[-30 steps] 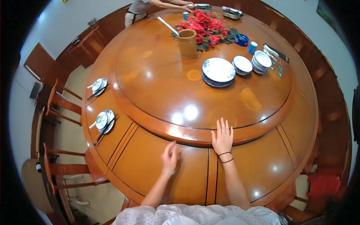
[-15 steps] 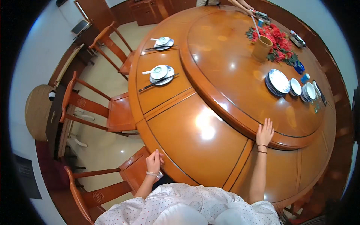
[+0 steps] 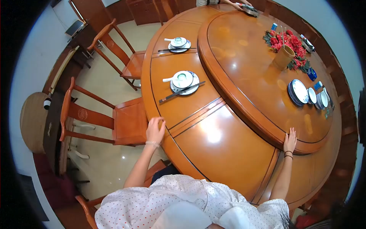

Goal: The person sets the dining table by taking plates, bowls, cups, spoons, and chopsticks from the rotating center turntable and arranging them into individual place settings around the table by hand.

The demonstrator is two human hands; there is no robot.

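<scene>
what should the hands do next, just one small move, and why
Probably turn the turntable gently with the right hand, to bring the plate stack nearer. The right hand rests at the turntable's edge, while the plates stand farther in. The left hand appears to hold nothing, so it could be free to take a plate.

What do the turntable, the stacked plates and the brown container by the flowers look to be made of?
Turntable: apparently varnished wood, brown with bright reflections. Stacked plates: probably glazed ceramic, white with blue decoration. Brown container: perhaps bamboo or wood, judging by colour; too small to be sure.
</scene>
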